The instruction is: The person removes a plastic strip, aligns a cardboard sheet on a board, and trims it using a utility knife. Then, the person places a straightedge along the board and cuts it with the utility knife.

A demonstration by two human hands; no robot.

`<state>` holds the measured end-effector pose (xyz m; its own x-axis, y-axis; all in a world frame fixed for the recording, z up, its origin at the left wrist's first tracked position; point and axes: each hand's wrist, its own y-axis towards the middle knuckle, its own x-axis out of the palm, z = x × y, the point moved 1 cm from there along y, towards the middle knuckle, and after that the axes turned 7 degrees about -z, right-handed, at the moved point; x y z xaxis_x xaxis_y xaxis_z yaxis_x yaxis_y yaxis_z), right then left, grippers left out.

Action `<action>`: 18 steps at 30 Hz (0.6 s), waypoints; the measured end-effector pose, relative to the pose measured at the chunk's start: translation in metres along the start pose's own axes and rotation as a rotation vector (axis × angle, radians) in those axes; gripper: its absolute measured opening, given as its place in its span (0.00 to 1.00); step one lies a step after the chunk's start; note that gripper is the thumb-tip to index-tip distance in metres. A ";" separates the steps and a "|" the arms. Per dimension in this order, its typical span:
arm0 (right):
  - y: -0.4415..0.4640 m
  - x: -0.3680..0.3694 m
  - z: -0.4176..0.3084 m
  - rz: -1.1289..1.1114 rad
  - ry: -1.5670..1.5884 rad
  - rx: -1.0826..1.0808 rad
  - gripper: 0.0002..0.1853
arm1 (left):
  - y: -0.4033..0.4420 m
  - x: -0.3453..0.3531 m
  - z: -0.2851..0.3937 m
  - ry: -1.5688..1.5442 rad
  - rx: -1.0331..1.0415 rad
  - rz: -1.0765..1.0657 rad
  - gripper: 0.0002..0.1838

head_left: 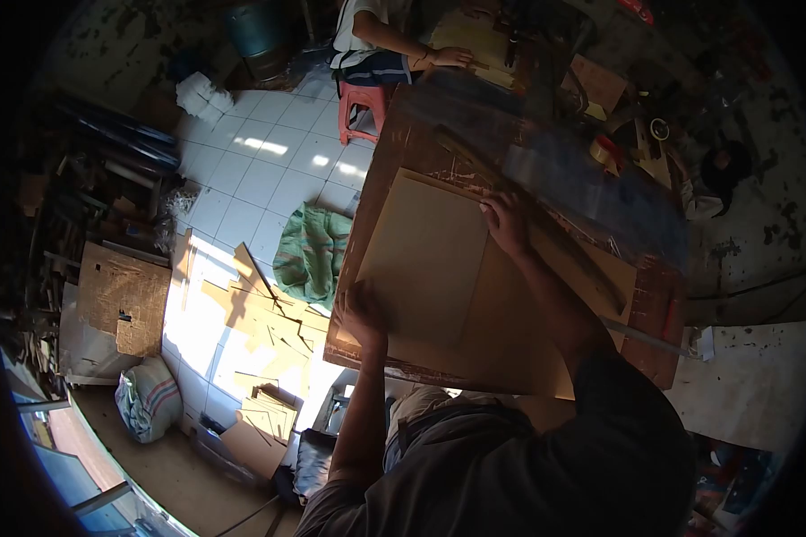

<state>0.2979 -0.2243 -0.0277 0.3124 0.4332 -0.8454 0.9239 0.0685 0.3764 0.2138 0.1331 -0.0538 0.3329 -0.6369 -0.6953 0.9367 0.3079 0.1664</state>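
Note:
A brown rectangular board (425, 259) lies on a larger brown sheet (510, 358) on the wooden table (403, 134). At the board's lower left edge is my left hand (361, 316), its fingers bent at the rim; what they grip, if anything, is too dark to tell. My right hand (505, 221) pinches the board's upper right corner between thumb and fingers. A long dark wooden bar (546, 228) lies slantwise beyond the board and passes close to my right hand. Past my right forearm, a metal ruler-like strip (645, 337) rests near the table's right side.
Another person (367, 36) sits on a red stool (362, 109) at the table's far end, one hand on yellowish sheets (475, 45). Tape rolls (605, 152) lie at the far right. A green sack (312, 255) and cardboard scraps (273, 340) are on the floor at left.

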 end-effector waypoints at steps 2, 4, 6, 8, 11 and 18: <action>0.003 0.010 -0.013 0.054 -0.014 0.033 0.10 | 0.001 0.001 0.005 0.030 0.047 0.035 0.09; 0.004 0.018 -0.013 0.109 -0.028 0.062 0.11 | 0.007 0.003 0.007 0.013 -0.030 0.010 0.10; 0.007 0.025 -0.012 0.127 -0.072 0.120 0.13 | 0.013 0.009 0.006 0.016 -0.029 0.015 0.10; 0.009 0.031 -0.008 0.140 -0.061 0.152 0.13 | 0.016 0.014 0.003 0.019 -0.030 0.010 0.11; 0.006 0.036 -0.004 0.183 -0.069 0.171 0.13 | 0.020 0.014 0.004 -0.034 -0.018 0.007 0.11; 0.011 0.027 -0.007 0.177 0.031 0.165 0.12 | 0.034 0.009 0.013 0.184 -0.008 -0.121 0.19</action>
<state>0.3155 -0.2055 -0.0439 0.4681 0.4530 -0.7587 0.8797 -0.1575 0.4487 0.2497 0.1289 -0.0452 0.1923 -0.5305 -0.8256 0.9675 0.2434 0.0690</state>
